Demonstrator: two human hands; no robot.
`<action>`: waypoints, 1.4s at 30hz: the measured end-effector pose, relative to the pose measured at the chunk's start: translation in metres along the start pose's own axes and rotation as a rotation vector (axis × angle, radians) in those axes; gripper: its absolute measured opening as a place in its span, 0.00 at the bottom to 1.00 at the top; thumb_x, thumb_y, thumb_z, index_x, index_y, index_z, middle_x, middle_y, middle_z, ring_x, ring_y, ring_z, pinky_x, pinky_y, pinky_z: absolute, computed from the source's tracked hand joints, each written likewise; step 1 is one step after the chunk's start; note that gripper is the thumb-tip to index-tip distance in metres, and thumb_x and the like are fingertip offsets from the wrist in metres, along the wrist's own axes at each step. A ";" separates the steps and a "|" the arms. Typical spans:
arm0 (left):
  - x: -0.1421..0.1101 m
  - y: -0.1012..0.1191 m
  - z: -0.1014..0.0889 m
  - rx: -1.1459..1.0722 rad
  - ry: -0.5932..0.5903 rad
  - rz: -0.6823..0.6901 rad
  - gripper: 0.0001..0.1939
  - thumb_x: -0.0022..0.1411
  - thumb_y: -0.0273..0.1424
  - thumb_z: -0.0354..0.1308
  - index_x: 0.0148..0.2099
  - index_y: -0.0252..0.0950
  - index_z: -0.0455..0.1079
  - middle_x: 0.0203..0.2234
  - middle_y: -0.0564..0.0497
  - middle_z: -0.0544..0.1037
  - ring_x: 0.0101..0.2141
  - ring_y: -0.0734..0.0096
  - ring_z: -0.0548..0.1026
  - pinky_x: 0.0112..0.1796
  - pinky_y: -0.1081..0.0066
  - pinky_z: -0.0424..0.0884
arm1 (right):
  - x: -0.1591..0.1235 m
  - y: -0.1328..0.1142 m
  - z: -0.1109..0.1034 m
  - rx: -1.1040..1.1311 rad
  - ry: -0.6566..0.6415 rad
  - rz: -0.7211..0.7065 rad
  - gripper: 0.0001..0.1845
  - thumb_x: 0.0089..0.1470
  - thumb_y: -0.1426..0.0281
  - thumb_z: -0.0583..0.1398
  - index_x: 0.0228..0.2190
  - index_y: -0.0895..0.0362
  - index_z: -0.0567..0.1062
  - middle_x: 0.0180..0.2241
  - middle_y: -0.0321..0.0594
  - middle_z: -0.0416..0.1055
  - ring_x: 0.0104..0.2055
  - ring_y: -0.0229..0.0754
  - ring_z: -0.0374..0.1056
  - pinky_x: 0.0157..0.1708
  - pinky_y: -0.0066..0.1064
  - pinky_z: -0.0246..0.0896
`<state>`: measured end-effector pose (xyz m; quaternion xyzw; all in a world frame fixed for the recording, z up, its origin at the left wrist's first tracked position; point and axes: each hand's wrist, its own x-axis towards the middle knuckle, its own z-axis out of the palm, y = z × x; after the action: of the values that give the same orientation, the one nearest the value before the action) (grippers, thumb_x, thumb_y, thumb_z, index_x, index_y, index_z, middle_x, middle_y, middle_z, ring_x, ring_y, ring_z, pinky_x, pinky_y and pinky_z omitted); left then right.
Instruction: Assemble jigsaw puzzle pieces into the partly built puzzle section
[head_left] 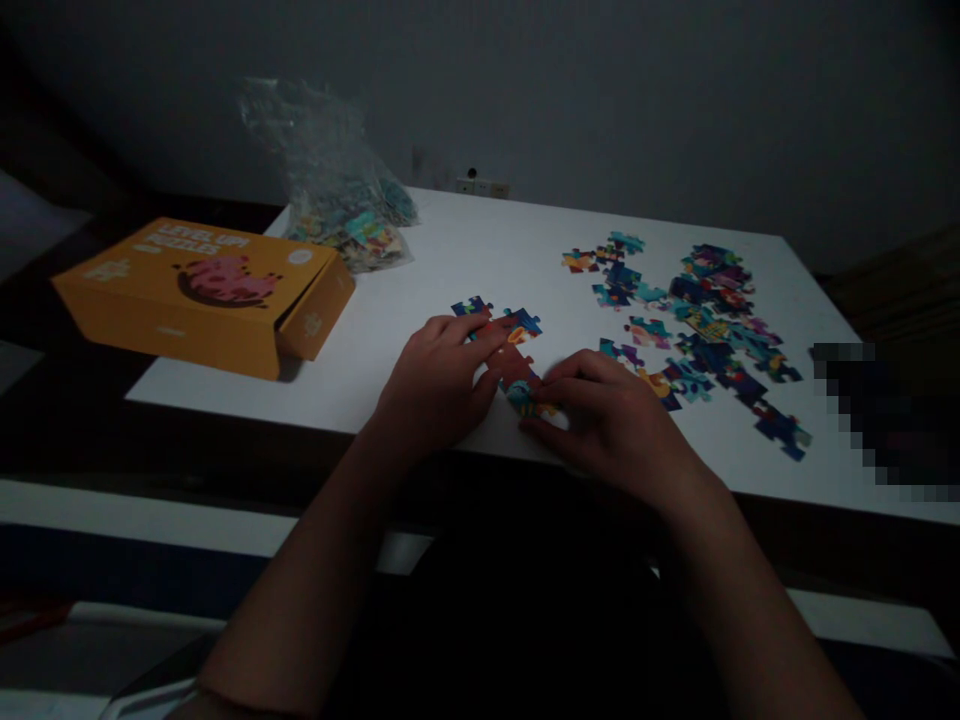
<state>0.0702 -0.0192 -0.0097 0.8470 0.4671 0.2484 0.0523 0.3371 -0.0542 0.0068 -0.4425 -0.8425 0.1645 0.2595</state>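
A small cluster of joined jigsaw pieces (516, 352) lies near the front edge of the white table (465, 250). My left hand (435, 385) rests flat on the cluster's left side, fingers stretched out and pressing on the pieces. On the cluster's right end sits my right hand (615, 420), fingers bent and fingertips on a piece (534, 404) at the near end. Whether those fingers pinch the piece or only press it is unclear in the dim light.
Several loose puzzle pieces (697, 320) are scattered on the table's right half. An orange puzzle box (202, 295) lies open at the left edge. Behind it stands a clear plastic bag (337, 190) holding more pieces. A wall socket (484, 186) is at the back.
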 end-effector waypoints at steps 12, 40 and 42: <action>0.001 0.002 -0.003 -0.022 -0.021 -0.008 0.24 0.88 0.31 0.58 0.78 0.48 0.78 0.77 0.44 0.81 0.73 0.45 0.79 0.72 0.41 0.75 | 0.000 0.000 0.000 -0.010 -0.002 0.006 0.04 0.70 0.62 0.75 0.45 0.46 0.89 0.46 0.44 0.83 0.48 0.56 0.79 0.49 0.50 0.74; 0.005 0.003 -0.008 -0.118 0.011 -0.063 0.21 0.86 0.28 0.60 0.72 0.46 0.85 0.74 0.46 0.85 0.76 0.49 0.80 0.76 0.43 0.77 | -0.003 0.005 0.001 -0.011 0.130 0.103 0.25 0.65 0.65 0.72 0.62 0.50 0.82 0.57 0.53 0.88 0.56 0.65 0.84 0.56 0.59 0.80; 0.005 0.003 -0.009 -0.151 0.021 -0.044 0.21 0.85 0.26 0.59 0.69 0.46 0.86 0.73 0.47 0.85 0.76 0.50 0.79 0.76 0.43 0.77 | -0.004 0.005 0.000 0.032 0.098 0.085 0.28 0.64 0.67 0.72 0.64 0.50 0.82 0.59 0.52 0.88 0.57 0.63 0.85 0.56 0.58 0.81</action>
<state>0.0706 -0.0175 0.0008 0.8275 0.4662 0.2905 0.1166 0.3426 -0.0548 0.0028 -0.4812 -0.8065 0.1670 0.3001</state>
